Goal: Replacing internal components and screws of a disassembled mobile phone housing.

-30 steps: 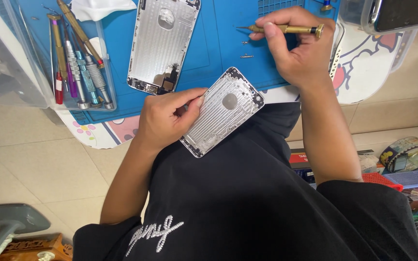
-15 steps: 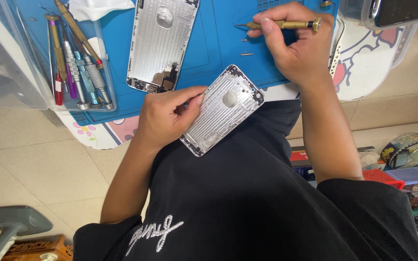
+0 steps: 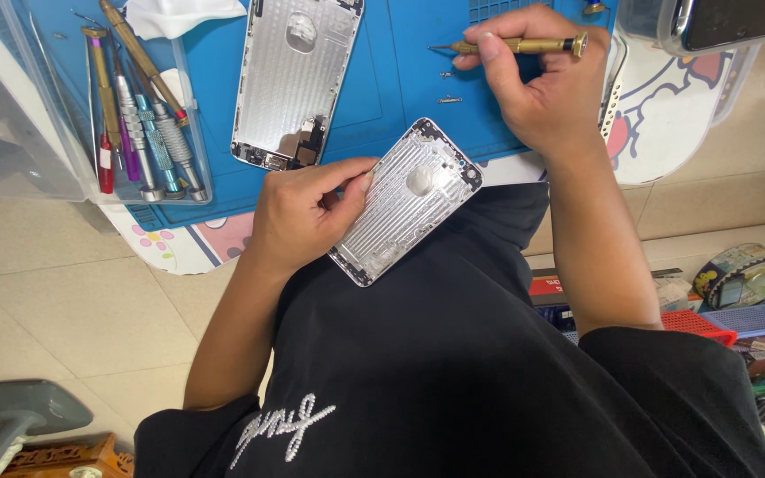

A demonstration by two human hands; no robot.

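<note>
Left hand (image 3: 298, 212) curled, fingers (image 3: 351, 177) pinching; right hand (image 3: 542, 84) raised, fingers closed in a grip

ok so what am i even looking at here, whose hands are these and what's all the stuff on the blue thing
The one camera sits on a person's head and looks down, so both hands are that person's own. The left hand holds a silver phone back shell over the lap. The right hand holds a brass screwdriver above a blue work mat. A second silver shell lies on the mat, and a clear tray beside it holds more screwdrivers.
</note>
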